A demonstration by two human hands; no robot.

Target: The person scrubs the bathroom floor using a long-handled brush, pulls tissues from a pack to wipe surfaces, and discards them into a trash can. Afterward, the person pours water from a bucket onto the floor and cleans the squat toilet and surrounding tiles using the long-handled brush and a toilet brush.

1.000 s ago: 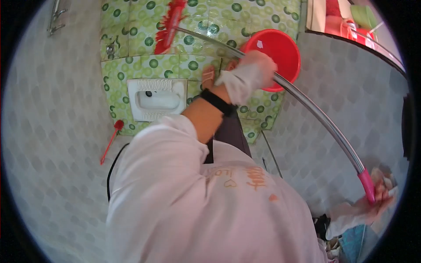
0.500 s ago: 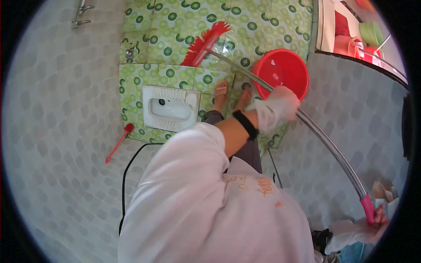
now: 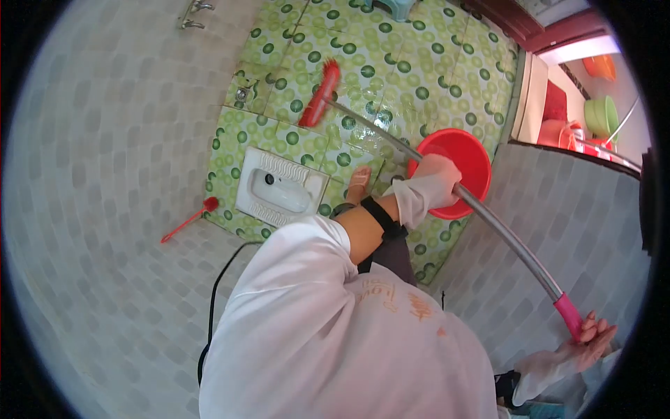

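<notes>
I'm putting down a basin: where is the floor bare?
Widest bare green-patterned tile floor: between the pale blue stool and round red bucket. Smaller: between the red-bristled brush head and metal floor drain. Crowded: around the bucket, with the left hand and silvery metal pole over it and a foot nearby.

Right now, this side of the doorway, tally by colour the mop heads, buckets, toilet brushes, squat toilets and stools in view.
Red: 3 (mop head, bucket, toilet brush)
White: 1 (squat toilet)
Pale blue: 1 (stool, cut off by the frame)
Total: 5
</notes>
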